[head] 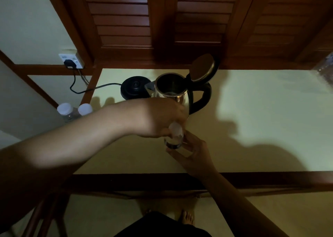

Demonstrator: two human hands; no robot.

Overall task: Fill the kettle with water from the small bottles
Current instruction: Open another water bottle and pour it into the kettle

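A small bottle [173, 137] is gripped at its body by the right hand [193, 151], just in front of the kettle [173, 94]; its cap is pinched by the left hand [160, 118] — apparently being unscrewed. The bottle should be kept upright until opened. Behind it the kettle's lid [202, 68] stands open — two more bottles [74, 110] wait well left.

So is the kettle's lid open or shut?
Open. The lid stands tipped back above the handle, and you can see down into the kettle, which sits off its base.
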